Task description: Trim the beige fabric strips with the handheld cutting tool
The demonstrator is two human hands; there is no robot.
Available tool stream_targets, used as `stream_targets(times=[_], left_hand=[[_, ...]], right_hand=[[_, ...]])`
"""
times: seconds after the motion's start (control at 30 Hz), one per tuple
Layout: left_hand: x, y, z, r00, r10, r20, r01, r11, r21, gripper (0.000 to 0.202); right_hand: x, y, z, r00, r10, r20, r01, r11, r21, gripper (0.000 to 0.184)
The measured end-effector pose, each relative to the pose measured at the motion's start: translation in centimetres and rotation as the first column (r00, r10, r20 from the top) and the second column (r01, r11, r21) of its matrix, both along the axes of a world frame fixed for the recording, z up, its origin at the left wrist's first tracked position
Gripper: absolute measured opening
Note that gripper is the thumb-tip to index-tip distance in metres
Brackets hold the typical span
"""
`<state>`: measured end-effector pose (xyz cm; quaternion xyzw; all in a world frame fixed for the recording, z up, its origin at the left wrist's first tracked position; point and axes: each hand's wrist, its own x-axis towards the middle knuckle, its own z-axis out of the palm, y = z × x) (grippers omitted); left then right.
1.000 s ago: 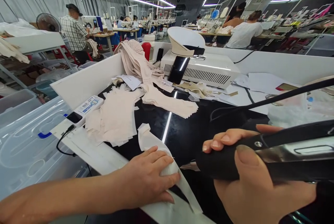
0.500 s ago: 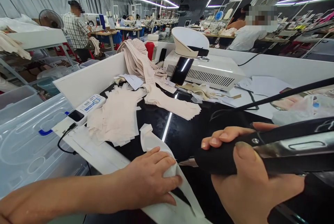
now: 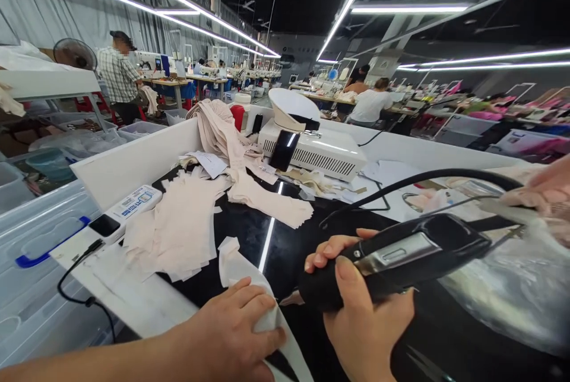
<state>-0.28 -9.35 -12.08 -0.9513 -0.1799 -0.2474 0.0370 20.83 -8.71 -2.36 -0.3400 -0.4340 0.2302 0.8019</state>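
Observation:
My right hand is wrapped round the black handle of a corded hand tool, whose tip points left towards a white fabric strip. My left hand lies on that strip with fingers curled, pressing it onto the black glossy table top. A flat pile of beige cut fabric pieces sits just beyond my left hand. The tool's black cable arcs off to the right.
A white machine with a dome top stands at the back, beside a draped beige fabric heap. A white low wall borders the table; a white device rests on it. Someone else's hand enters at right. People work at distant tables.
The view has tilted up and shifted, so my hands sit lower in the picture. My right hand and the tool have moved left and a little away. My left hand stays on the strip.

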Motion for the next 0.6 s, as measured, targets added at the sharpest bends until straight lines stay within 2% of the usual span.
stream_targets(times=[0.13, 0.3, 0.43, 0.6], left_hand=[[0.1, 0.3, -0.9, 1.0, -0.012, 0.029, 0.012, 1.0, 0.027, 0.059], [-0.4, -0.1, 0.7, 0.999, -0.006, -0.035, 0.004, 0.998, -0.06, 0.069], [-0.5, -0.3, 1.9, 0.996, -0.012, -0.092, 0.004, 0.996, -0.087, 0.06], [-0.4, -0.3, 2.1, 0.997, -0.01, -0.075, 0.004, 0.997, -0.081, 0.054]], right_hand=[[0.4, -0.2, -0.4, 0.999, 0.037, 0.039, -0.036, 0.999, -0.01, 0.037], [-0.1, -0.2, -0.7, 1.0, -0.017, 0.003, 0.017, 0.999, -0.027, 0.044], [-0.3, 0.0, -0.5, 0.999, -0.03, -0.016, 0.03, 0.999, -0.027, 0.044], [0.0, 0.3, 0.1, 0.999, -0.029, -0.033, 0.03, 1.0, 0.003, 0.046]])
